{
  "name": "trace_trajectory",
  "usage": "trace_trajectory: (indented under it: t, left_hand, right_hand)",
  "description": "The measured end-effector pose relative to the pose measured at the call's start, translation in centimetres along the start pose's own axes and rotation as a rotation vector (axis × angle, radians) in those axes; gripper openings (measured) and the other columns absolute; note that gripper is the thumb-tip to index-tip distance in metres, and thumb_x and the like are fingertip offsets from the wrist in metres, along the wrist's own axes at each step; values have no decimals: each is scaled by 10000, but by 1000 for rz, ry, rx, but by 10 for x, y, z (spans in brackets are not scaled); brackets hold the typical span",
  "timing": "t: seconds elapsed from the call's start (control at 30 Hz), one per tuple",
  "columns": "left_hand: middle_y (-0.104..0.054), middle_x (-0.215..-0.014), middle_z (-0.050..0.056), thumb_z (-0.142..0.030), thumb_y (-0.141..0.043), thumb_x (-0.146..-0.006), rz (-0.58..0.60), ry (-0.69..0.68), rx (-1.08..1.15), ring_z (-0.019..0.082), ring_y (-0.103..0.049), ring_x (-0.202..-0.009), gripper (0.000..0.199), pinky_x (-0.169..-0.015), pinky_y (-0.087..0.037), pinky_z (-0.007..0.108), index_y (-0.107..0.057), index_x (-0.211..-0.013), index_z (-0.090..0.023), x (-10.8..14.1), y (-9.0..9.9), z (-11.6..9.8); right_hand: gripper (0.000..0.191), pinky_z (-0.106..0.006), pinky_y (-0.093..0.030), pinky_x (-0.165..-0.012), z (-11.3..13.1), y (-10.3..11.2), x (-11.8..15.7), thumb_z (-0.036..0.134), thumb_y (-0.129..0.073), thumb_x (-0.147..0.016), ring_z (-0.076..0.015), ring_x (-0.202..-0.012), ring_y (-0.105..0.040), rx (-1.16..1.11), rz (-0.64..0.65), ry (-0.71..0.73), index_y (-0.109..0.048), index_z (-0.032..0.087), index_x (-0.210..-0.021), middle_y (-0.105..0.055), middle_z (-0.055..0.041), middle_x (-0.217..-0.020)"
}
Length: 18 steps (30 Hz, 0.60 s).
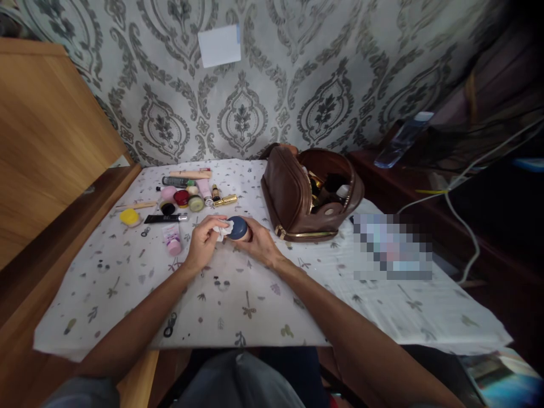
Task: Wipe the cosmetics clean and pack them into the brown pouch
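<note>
While the right hand [261, 242] curls round one blue-lidded jar [237, 228] over the desk [267, 317], the left hand [203, 241] pinches one tissue [222, 230] against it. I count one brown bag [287, 190] and two pinkish tubes [172, 238].

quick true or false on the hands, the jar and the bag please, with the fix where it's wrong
1. The right hand holds a jar with a blue lid. True.
2. The left hand holds a tissue. True.
3. The tissue is bright red. False: it is white.
4. The bag stands open. True.
5. The bag is left of the jar in the picture. False: it is to the right.
6. The jar lies inside the bag. False: it is in the right hand, outside the bag.
</note>
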<state>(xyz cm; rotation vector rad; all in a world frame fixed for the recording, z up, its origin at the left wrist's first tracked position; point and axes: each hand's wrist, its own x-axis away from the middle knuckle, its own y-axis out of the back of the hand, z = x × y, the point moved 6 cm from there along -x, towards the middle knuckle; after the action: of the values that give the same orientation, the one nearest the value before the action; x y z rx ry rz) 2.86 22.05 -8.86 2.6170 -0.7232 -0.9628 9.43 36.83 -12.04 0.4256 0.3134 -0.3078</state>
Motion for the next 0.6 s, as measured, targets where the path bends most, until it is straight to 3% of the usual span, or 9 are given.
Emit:
trace_trajectory:
  t: [0.27, 0.6]
  left_hand:
    - [-680, -1069, 51, -103, -457, -801, -2, 95, 0, 161, -653, -855, 353, -690, -521, 256, -688, -1053, -191, 1, -2, 6]
    - [-637, -1165, 85, -175, -459, -875, 116, 41, -72, 216, -591, -1102, 350, -922, -479, 333, -625, -1182, -187, 0, -4, 1]
  right_hand:
    - [563, -359, -496, -944, 2, -2, 2, 261, -742, -737, -233, -1053, -641, 5, 38, 23, -567, 170, -1264, -670, -87, -1171]
    - [581, -447, -464, -991, 11, -1, 6, 226, -733, -736, -284, -1140, -588, 193, 31, 146, -547, 211, -1286, -643, -112, -1209]
